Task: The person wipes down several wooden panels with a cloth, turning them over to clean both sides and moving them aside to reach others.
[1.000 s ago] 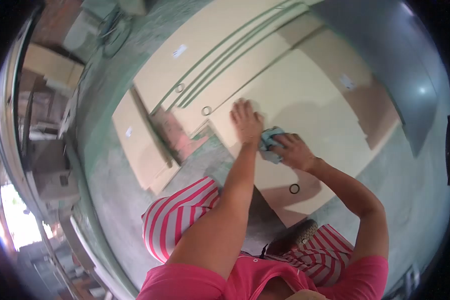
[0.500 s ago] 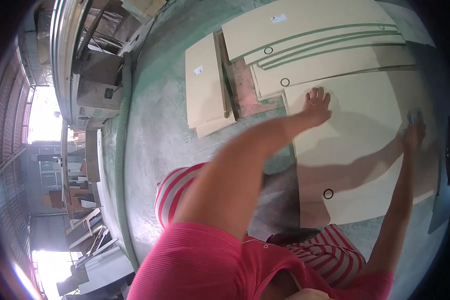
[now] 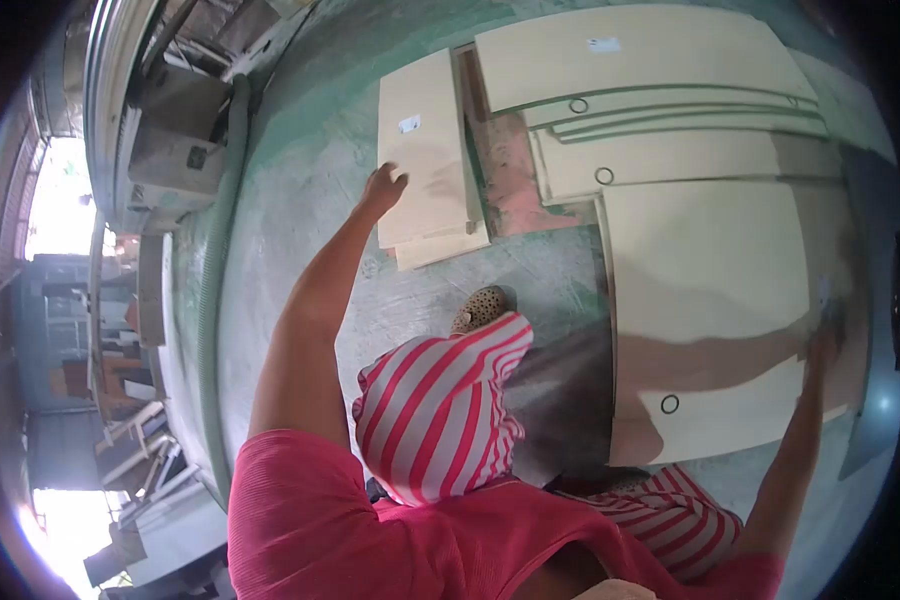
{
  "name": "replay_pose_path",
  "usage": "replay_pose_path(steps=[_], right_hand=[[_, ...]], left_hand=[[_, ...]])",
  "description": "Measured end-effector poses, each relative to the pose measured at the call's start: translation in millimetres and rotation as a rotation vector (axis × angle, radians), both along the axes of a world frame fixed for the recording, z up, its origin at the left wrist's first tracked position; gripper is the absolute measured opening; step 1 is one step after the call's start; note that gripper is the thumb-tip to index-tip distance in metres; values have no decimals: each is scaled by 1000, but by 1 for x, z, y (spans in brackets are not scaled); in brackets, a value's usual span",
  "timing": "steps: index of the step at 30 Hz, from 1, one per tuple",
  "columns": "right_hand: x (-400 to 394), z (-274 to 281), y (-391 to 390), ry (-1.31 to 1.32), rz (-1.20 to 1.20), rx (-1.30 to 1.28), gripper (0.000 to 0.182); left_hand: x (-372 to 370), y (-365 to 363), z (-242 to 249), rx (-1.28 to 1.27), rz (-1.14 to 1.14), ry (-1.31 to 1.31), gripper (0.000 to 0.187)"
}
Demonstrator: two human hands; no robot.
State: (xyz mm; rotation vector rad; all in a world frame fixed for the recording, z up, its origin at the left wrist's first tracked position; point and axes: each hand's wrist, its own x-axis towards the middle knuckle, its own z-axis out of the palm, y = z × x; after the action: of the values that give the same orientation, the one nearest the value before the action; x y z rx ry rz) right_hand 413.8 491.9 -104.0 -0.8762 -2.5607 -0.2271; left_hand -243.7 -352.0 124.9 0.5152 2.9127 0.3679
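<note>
My left hand (image 3: 386, 188) is over the left edge of a pale narrow board (image 3: 425, 150) on the floor, with fingers apart and nothing in them. That board lies on another board and has a white label (image 3: 409, 124). Far to the right, my right hand (image 3: 823, 345) rests on the shaded side of a large pale panel (image 3: 710, 250). A small greyish thing (image 3: 824, 292) shows at its fingers, too blurred to name. A black ring mark (image 3: 670, 404) is on this panel near me.
More pale panels (image 3: 660, 60) lie beyond the large one, one labelled. Striped trousers (image 3: 440, 410) and a shoe (image 3: 482, 308) are beside the boards. A ribbed hose (image 3: 220, 240) runs along the left, near stacked boxes (image 3: 175, 165) and scrap boards (image 3: 135, 440).
My left hand has left the large panel and swung left to the narrow board. The right hand has slid towards me along the large panel's right side. The view has shifted slightly.
</note>
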Motion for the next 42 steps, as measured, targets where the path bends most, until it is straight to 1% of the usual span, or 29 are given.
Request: replay_pose_path(steps=[2, 3, 5, 6, 7, 8, 9, 11, 12, 14, 15, 17, 19, 20, 22, 23, 25, 26, 28, 30, 32, 34, 36, 37, 38, 39, 40, 41, 42], right_hand=[[-31, 34, -30, -102, -211, -172, 56], [-36, 27, -29, -103, -194, -150, 56], [-56, 2, -14, -223, -62, -329, 56], [-112, 65, -79, -294, -31, -603, 55], [-188, 160, -173, -363, -38, -872, 54], [-223, 178, -212, -393, 124, -811, 53], [-257, 195, -250, -413, 284, -743, 52], [-355, 242, -361, -420, 404, -877, 49], [-399, 259, -411, -427, 446, -956, 49], [-469, 269, -494, -369, 506, -1048, 45], [-499, 266, -527, -361, 511, -1111, 45], [-550, 239, -579, -189, 647, -1349, 51], [-584, 263, -637, -170, 364, -1757, 61], [-592, 270, -657, -185, 350, -1767, 61], [-601, 276, -678, -105, 149, -2195, 61], [-600, 266, -676, -102, 132, -2195, 61], [-587, 246, -670, -195, 668, -2030, 54], [-576, 266, -665, -235, 600, -1840, 50], [-549, 233, -636, -188, 586, -1705, 49], [-515, 226, -603, -146, 434, -1595, 47], [-495, 232, -585, -45, 34, -1647, 43], [-477, 222, -568, 38, -51, -1626, 43], [-479, 224, -568, 131, -157, -1595, 39], [-481, 226, -570, 131, -159, -1593, 39], [-482, 228, -571, 106, -84, -1604, 37], [-482, 231, -570, 87, -10, -1607, 35], [-480, 236, -570, 96, -16, -1594, 35], [-478, 240, -571, 23, 86, -1547, 32], [-477, 243, -573, -51, 188, -1500, 29]], left_hand=[[5, -51, -25, -19, 204, 36, 56], [11, -69, -33, -27, 331, 37, 57], [15, -102, -61, 41, 437, 47, 58], [19, -111, -72, 54, 450, 40, 58], [22, -115, -80, 72, 502, 78, 56], [27, -111, -83, 87, 547, 112, 53], [32, -101, -80, 161, 469, 207, 49], [46, -57, -52, 372, 329, 276, 40], [55, -27, -31, 530, 311, 190, 47], [69, 10, -24, 622, -8, 221, 69], [81, 27, 8, 750, -107, 37, 75], [87, 45, 26, 748, -302, 44, 94], [76, 48, 20, 744, -310, 101, 94], [67, 40, 13, 741, -300, 83, 94], [47, 19, -7, 718, -215, 114, 86], [40, 9, -21, 721, -218, 101, 86], [31, -13, -51, 582, -238, 123, 79], [34, -21, -56, 585, -242, 118, 79], [48, -31, -63, 357, -521, 133, 71], [40, -30, -57, 312, -623, 76, 68], [20, -22, -58, 247, -772, -15, 60], [-16, -7, -75, 306, -845, 39, 61], [-68, 19, -78, 193, -743, 217, 55], [-116, 19, -114, 394, -665, 359, 52], [-156, 11, -128, 353, -503, 666, 48], [-193, -4, -124, 231, -343, 627, 41], [-204, -15, -103, 68, -100, 712, 36], [-220, -39, -96, 135, 35, 553, 35], [-223, -57, -88, 169, 76, 599, 35]])
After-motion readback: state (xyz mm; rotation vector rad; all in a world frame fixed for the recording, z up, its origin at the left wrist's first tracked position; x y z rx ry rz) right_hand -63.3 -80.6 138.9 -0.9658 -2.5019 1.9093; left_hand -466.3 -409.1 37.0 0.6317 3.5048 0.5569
